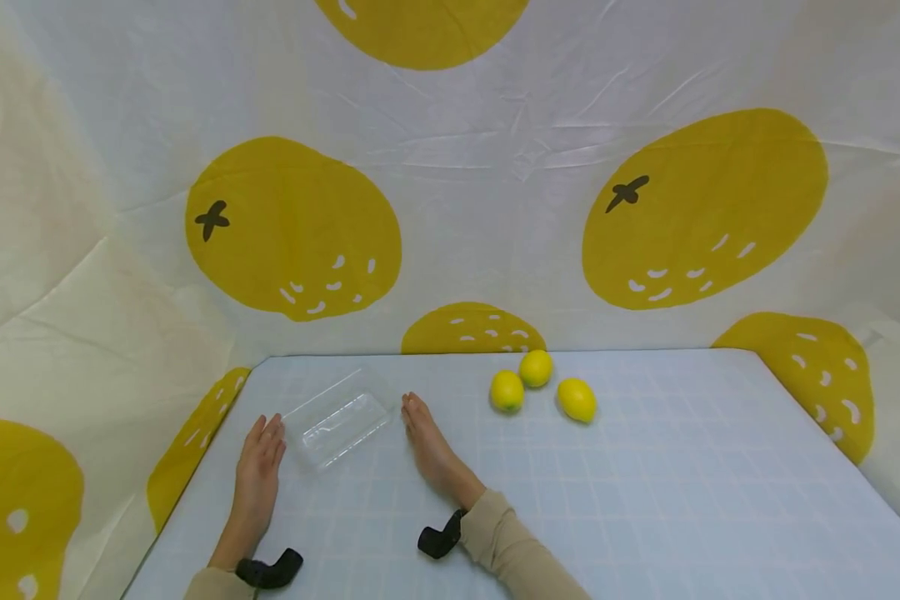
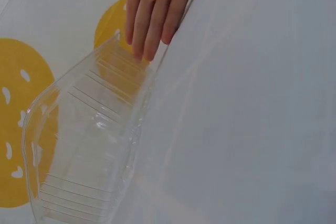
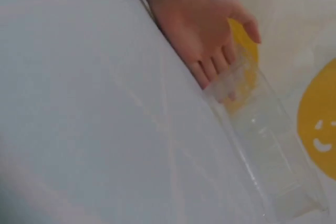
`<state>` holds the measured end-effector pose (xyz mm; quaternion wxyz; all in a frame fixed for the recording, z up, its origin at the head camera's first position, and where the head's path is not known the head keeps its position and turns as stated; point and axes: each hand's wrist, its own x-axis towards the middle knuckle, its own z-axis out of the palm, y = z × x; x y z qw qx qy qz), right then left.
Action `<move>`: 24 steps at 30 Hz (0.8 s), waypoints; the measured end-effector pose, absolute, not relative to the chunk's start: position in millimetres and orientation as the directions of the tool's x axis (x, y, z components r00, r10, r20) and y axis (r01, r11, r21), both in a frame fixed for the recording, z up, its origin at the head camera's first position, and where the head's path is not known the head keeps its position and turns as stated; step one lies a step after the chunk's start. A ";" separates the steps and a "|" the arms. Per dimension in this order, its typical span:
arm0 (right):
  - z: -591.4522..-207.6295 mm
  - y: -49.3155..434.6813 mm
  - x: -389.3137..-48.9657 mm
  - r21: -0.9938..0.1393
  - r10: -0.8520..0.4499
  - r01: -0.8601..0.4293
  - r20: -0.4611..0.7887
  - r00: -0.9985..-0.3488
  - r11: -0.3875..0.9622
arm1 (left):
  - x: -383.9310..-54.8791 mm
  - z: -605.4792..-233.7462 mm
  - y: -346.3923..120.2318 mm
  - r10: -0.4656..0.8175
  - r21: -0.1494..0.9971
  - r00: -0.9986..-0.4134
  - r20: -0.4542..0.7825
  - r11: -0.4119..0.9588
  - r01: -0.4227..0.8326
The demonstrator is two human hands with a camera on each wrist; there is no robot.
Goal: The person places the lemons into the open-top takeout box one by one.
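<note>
A clear plastic tray (image 1: 341, 427) lies slantwise on the pale blue checked cloth between both hands. At its left end is my left hand (image 1: 258, 467), fingers straight and fingertips right at the rim. My right hand (image 1: 431, 450) stands on edge close to the tray's right end, fingers straight, palm facing the tray. The left wrist view shows the right hand (image 2: 157, 9) beyond the clear tray (image 2: 89, 135). From the right wrist, the left hand (image 3: 202, 30) appears across the tray (image 3: 268, 150), some fingertips seen through the plastic. Neither hand grips anything.
Three yellow lemons sit near the table's back edge, right of the right hand: a left one (image 1: 507, 392), a rear one (image 1: 536, 368) and a right one (image 1: 577, 400). A white cloth wall (image 1: 495, 225) with yellow fruit prints rises behind the table (image 1: 682, 483).
</note>
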<state>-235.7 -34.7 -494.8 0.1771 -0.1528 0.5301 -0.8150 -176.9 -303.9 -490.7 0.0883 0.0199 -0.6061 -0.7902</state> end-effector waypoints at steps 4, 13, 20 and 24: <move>-499.4 -34.6 -235.1 -0.915 -0.476 0.129 0.076 -0.876 -0.383 | -176.4 -493.9 -304.3 -0.131 0.970 -0.985 0.109 -0.200 0.134; -503.2 -35.0 -233.6 -0.933 -0.485 0.052 0.137 -0.864 -0.355 | -174.5 -499.6 -306.3 -0.107 0.974 -0.979 0.176 -0.125 0.189; -505.5 -33.5 -232.9 -0.935 -0.482 0.039 0.146 -0.864 -0.353 | -175.5 -503.7 -305.9 -0.093 0.973 -0.977 0.194 -0.109 0.204; -505.7 -33.2 -231.3 -0.927 -0.468 0.033 0.157 -0.870 -0.373 | -175.8 -501.7 -303.4 -0.131 0.988 -0.984 0.124 -0.075 0.135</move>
